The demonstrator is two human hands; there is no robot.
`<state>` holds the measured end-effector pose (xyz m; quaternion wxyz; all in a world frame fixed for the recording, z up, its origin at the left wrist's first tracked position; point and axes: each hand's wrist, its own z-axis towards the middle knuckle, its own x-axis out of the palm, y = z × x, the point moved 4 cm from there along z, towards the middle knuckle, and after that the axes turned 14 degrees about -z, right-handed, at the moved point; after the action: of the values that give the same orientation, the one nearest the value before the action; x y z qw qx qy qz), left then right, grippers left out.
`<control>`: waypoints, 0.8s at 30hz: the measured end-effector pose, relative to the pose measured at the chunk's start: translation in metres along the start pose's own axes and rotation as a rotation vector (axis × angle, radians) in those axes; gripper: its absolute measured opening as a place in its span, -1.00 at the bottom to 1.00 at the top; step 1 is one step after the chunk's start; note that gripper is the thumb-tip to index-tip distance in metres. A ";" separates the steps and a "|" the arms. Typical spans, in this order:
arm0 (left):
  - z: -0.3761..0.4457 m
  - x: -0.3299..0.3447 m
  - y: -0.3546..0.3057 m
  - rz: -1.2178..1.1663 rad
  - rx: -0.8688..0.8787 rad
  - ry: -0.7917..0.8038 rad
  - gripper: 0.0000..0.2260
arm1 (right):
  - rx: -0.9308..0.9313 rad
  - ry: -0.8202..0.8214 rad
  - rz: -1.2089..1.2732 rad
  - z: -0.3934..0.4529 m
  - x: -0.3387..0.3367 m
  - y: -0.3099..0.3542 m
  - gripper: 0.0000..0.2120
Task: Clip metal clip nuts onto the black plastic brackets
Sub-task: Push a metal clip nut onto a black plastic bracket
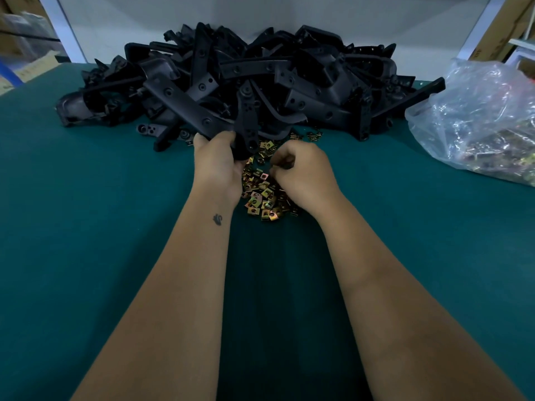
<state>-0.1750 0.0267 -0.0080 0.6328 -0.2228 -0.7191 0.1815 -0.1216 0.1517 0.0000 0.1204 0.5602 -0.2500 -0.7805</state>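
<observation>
A big heap of black plastic brackets (260, 79), long drilled bars and curved pieces lying crisscross, is sitting at the far side of the desk. One bracket (247, 123) is standing nearly upright at the heap's near edge. Just in front of the heap, gold-toned square metal clip nuts (262, 195) are lying scattered in a loose pile.

Far edge of bench (86, 227) blocked side to side by heap of black brackets (246, 82), with a plastic bag (477, 120) closing off the far right corner. Loose clip nuts (263, 195) spread from the heap's foot toward bench centre, both hands down among them: left hand (217, 163) gripping a bracket (247, 125), right hand (304, 172) curled over the nuts. Bare green surface open at left, right and along the near edge.
</observation>
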 end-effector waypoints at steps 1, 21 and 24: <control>-0.001 0.001 0.001 0.000 -0.013 0.017 -0.79 | 0.033 -0.045 0.106 0.000 -0.002 -0.002 -0.84; -0.020 0.015 0.011 0.103 -0.208 0.221 -0.53 | 0.199 -0.114 1.146 -0.001 -0.020 -0.008 -0.86; -0.020 0.015 0.012 0.100 -0.213 0.232 -0.53 | 0.216 -0.110 1.100 -0.001 -0.019 -0.010 -0.93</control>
<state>-0.1554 0.0444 0.0005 0.6743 -0.3438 -0.6444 0.1086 -0.1137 0.1684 0.0101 0.4383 0.3149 -0.5894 -0.6011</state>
